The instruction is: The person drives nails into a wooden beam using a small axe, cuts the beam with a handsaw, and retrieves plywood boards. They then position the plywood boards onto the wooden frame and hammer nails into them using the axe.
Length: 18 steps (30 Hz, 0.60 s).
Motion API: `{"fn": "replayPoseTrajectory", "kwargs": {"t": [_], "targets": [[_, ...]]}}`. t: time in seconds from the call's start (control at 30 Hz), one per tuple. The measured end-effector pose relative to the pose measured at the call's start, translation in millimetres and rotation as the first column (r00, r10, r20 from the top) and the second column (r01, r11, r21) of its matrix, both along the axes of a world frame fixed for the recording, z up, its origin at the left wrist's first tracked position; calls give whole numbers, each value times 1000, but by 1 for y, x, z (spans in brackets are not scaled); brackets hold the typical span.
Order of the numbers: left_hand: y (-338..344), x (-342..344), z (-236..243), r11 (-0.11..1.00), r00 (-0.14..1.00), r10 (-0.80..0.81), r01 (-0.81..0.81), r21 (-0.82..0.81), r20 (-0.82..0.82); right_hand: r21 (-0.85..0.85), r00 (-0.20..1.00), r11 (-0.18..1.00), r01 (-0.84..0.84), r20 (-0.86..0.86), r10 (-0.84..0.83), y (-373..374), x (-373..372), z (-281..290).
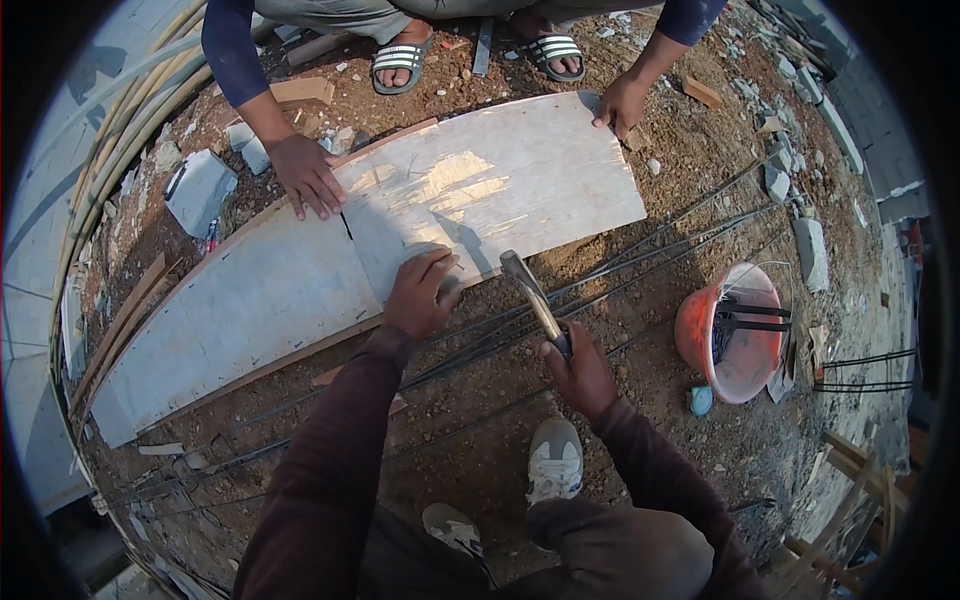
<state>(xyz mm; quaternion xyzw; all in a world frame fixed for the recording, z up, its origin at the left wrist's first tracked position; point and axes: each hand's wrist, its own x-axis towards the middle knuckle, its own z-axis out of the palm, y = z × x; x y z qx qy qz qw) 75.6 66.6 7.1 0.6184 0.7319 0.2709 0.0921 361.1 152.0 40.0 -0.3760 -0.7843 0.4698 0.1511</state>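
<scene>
A curved plywood panel (260, 285) lies across the ground, its pale face scraped in places and a dark seam crossing it. My left hand (424, 295) rests at its near edge with fingers curled together; whatever they pinch is too small to make out. My right hand (582, 372) grips a hammer (535, 298) by its dark handle, the metal head just off the panel's near edge. Opposite me a crouching person presses one hand (308, 178) on the panel by the seam and holds its far right corner with the other hand (624, 103).
An orange bucket (697, 325) holding dark tools stands at right, beside a small turquoise round object (701, 401). Thin steel bars (640, 258) run over the soil. Concrete chunks (200, 195) and wood strips (125, 315) lie left. Long bent poles (95, 190) edge the left side.
</scene>
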Motion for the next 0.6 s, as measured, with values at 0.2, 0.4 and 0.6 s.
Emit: {"fn": "replayPoseTrajectory", "kwargs": {"t": [0.2, 0.4, 0.6], "targets": [[-31, -27, 14, 914, 865, -81, -133, -383, -495, 46, 994, 996, 74, 78, -77, -29, 42, 2], [-29, -29, 4, 878, 860, -91, -169, -449, -503, 27, 985, 998, 58, 162, -62, -17, 28, -3], [-31, -32, 0, 887, 836, -115, -157, -434, -536, 278, 996, 960, -42, -59, 61, -3, -10, 18]]}}
